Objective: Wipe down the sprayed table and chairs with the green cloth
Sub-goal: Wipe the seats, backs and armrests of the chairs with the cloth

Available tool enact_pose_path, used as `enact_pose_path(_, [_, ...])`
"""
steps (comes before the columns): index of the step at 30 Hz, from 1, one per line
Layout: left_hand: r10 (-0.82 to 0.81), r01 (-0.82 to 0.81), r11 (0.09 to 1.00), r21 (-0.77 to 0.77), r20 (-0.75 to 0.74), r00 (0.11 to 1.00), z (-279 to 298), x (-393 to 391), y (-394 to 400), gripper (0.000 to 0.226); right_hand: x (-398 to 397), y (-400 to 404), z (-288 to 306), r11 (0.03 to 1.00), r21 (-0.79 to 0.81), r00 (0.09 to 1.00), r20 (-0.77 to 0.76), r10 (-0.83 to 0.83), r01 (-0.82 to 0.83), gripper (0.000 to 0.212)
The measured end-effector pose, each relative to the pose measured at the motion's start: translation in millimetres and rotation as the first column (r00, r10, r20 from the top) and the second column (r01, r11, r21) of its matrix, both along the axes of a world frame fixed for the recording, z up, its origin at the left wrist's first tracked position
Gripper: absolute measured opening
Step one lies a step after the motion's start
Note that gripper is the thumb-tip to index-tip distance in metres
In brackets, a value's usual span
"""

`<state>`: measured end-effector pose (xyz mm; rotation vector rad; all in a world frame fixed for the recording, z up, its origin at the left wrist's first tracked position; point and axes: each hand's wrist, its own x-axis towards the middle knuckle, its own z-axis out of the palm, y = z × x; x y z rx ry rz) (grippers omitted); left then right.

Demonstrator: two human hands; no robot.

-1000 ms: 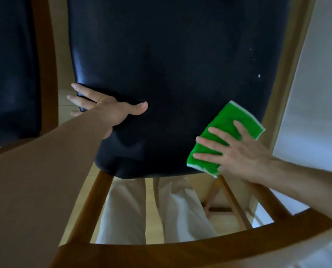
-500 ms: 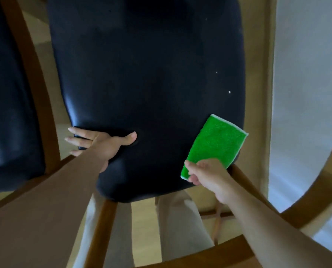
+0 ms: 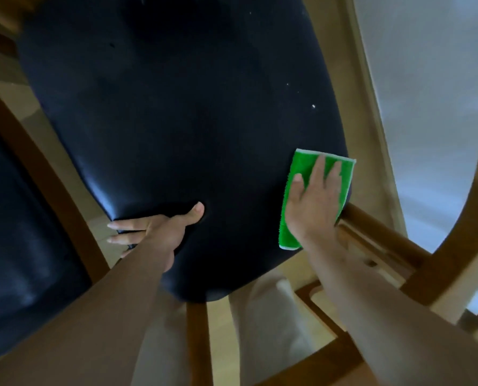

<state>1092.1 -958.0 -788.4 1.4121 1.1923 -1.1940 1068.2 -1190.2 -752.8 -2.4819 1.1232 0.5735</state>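
The green cloth [image 3: 317,188] lies flat on the right-hand edge of the dark chair seat [image 3: 182,121], near its corner closest to the person, and the right hand [image 3: 313,201] rests on top of it with fingers straight and spread, pressing it down rather than gripping it; an open palm like this probably spreads pressure over the whole cloth so each pass wipes a broad strip. The left hand [image 3: 159,232] grips the seat's left edge, thumb laid on the upholstery and fingers reaching past the rim, most likely to brace the chair so it does not slide under the wiping. A few pale specks [image 3: 313,106] sit on the seat further from the person than the cloth, so that area seems unfinished. The wooden chair frame [image 3: 377,227] runs just beside the cloth's lower right corner, and 1 more dark seat [image 3: 23,246] stands to the left
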Motion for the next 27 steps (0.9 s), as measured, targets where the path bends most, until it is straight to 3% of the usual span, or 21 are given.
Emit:
enact_pose_path(2, [-0.001,0.001,1.0,-0.015,0.016,1.0,-6.2,-2.5,2.7,0.149,-16.4,20.9,-12.3,0.997,-0.007,0.992,-0.101,-0.075,0.075,0.059])
enact_pose_path(9, [0.033,-0.032,0.995,-0.093,0.006,0.999,-16.7,-7.6,5.9,0.115,-21.1,32.4,-35.4,0.974,-0.069,0.976,-0.007,-0.216,0.215,0.059])
enact_pose_path(13, [0.042,-0.042,0.994,-0.101,-0.01,0.999,-22.5,-10.2,9.8,0.101,27.1,-21.9,-40.4,0.979,-0.125,0.984,0.094,-0.151,0.162,0.056])
enact_pose_path(17, [0.053,-0.056,0.989,-0.139,-0.021,0.998,-16.8,-8.4,6.5,0.092,58.9,-62.5,-34.1,0.995,-0.029,0.967,0.242,-0.082,0.092,0.052])
enact_pose_path(21, [0.038,-0.039,0.994,-0.104,-0.006,0.999,-13.7,-6.6,6.9,0.107,24.2,-47.4,-24.9,0.921,-0.095,0.904,0.253,-0.344,0.377,0.043])
enact_pose_path(24, [-0.005,0.006,0.997,-0.071,0.013,1.0,-14.9,-9.5,7.8,0.144,31.6,-45.3,-27.1,0.819,-0.102,0.82,0.183,-0.542,0.564,0.047])
enact_pose_path(27, [-0.024,0.026,0.998,-0.049,0.034,0.999,-11.0,-9.7,5.1,0.161,57.4,-39.4,-29.6,0.778,-0.157,0.794,0.133,-0.594,0.608,0.049])
